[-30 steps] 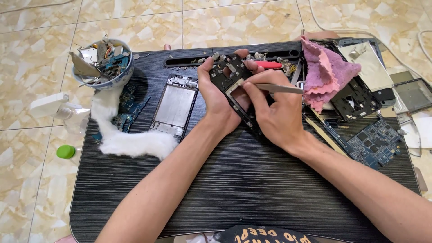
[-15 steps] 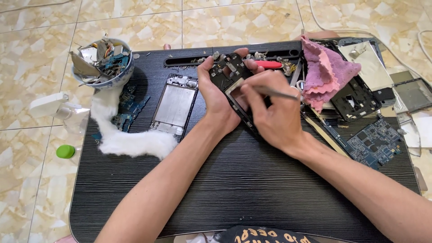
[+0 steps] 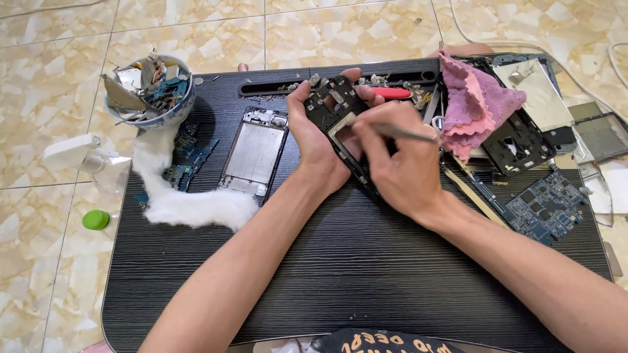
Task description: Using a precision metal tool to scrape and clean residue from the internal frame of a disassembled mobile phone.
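Observation:
My left hand [image 3: 318, 140] grips a black phone frame [image 3: 333, 108], tilted up above the dark lap table [image 3: 366, 261]. My right hand [image 3: 399, 163] pinches a thin metal tool [image 3: 409, 133] whose tip rests on the frame's inner side, near its middle. The frame's lower part is hidden behind my right hand. A silver phone chassis [image 3: 254, 151] lies flat just left of my left wrist.
A bowl of scrap parts [image 3: 149, 91] stands at the back left, with white cotton [image 3: 176, 196] and blue circuit boards [image 3: 186, 157] beside it. A pink cloth [image 3: 474, 104], black frames [image 3: 520, 144] and a circuit board [image 3: 546, 206] crowd the right. A red-handled tool [image 3: 391, 93] lies in the tray groove.
My right hand has shifted slightly left and the tool tip has moved a little along the inside of the frame. My left hand keeps the frame in the same place.

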